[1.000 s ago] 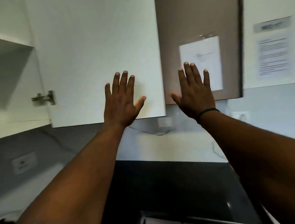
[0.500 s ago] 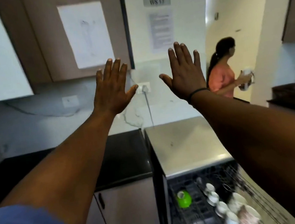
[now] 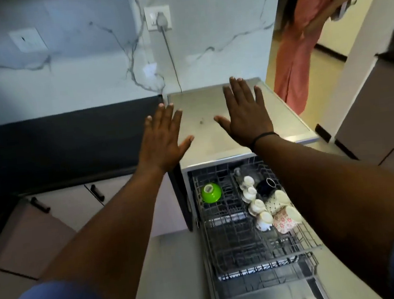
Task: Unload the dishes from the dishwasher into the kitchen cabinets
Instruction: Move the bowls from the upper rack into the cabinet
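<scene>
The dishwasher [image 3: 233, 113] stands open below me, its upper wire rack [image 3: 230, 234] pulled out. In the rack sit an upturned green bowl [image 3: 211, 192], several small white cups [image 3: 254, 199], a dark mug [image 3: 266, 187] and patterned mugs [image 3: 283, 214]. My left hand [image 3: 162, 138] and my right hand [image 3: 247, 114] are stretched out flat in the air above the dishwasher's steel top, fingers straight and spread. Both hold nothing.
A black counter [image 3: 55, 143] runs left of the dishwasher, with lower cabinet doors [image 3: 58, 214] under it. A marble backsplash with a plugged socket [image 3: 159, 18] is behind. A person in a pink dress [image 3: 301, 39] stands at the right doorway holding something.
My view has swung from the wall cabinet doors down and right to the open dishwasher. Both hands stayed flat and spread, now lower over the dishwasher's top.
</scene>
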